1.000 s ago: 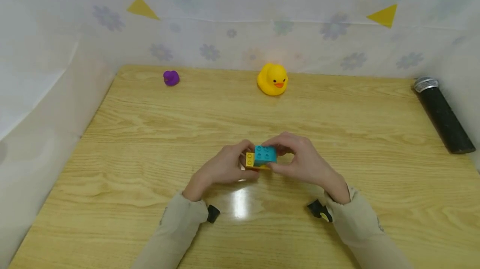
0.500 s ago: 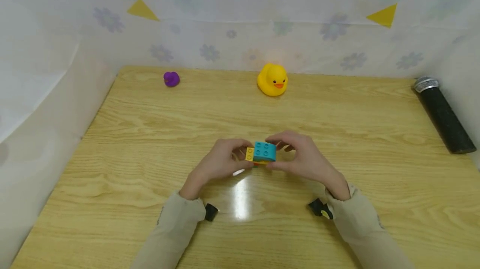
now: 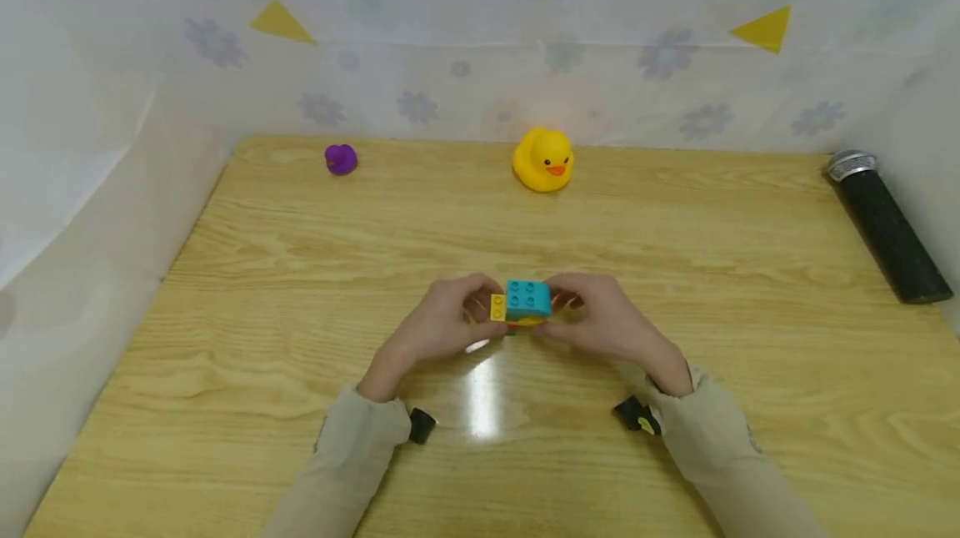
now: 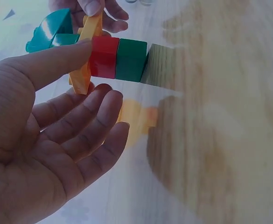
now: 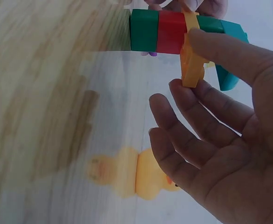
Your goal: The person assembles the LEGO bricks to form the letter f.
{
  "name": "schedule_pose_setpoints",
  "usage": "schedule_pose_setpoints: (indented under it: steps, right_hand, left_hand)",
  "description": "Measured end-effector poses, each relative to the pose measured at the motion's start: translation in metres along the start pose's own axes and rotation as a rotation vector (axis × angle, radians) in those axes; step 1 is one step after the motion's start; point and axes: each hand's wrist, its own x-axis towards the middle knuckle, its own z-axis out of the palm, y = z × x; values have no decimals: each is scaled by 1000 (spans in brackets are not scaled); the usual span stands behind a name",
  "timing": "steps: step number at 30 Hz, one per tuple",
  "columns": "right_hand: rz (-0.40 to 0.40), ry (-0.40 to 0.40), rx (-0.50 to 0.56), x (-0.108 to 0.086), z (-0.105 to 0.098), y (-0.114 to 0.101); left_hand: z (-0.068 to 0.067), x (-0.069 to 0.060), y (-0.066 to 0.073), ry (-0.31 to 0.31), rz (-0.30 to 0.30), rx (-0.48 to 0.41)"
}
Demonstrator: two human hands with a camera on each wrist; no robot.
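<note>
A stack of toy building blocks stands between the two hands in the middle of the table. Its top is a teal curved block [image 3: 528,298] with studs. Below comes a wider yellow piece [image 4: 81,84], then a red block [image 4: 103,57] and a dark green block [image 4: 131,60], whose end meets the tabletop in the wrist views. My left hand [image 3: 438,317] pinches the left end of the yellow piece between thumb and fingers. On the other end, my right hand [image 3: 603,317] pinches the same yellow piece, the other fingers loosely bent.
A yellow rubber duck [image 3: 543,161] stands at the table's back, with a small purple duck [image 3: 341,159] to its left. A black microphone [image 3: 888,225] lies along the right edge. A flowered white cloth [image 3: 457,4] hangs behind the wooden table [image 3: 300,254].
The stack has shifted slightly away from the body. My left hand has changed its hold to the yellow piece's end, and my right fingers have moved lower, off the teal block.
</note>
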Motion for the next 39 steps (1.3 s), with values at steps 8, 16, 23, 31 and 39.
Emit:
schedule_pose_setpoints:
  steps: [8, 16, 23, 31, 39]
  right_hand:
    - [73, 14, 59, 2, -3, -1]
    - [231, 16, 270, 2, -4, 2]
    - [325, -8, 354, 2, -4, 5]
    - [357, -87, 321, 2, -4, 6]
    - [384, -92, 277, 3, -4, 7]
  left_hand:
    - [-2, 0, 1, 26, -35, -18]
    - [-1, 1, 1, 77, -25, -36]
    - [3, 1, 0, 126, 9, -26]
    - [7, 4, -1, 137, -30, 24]
    - [8, 5, -1, 87, -68, 39]
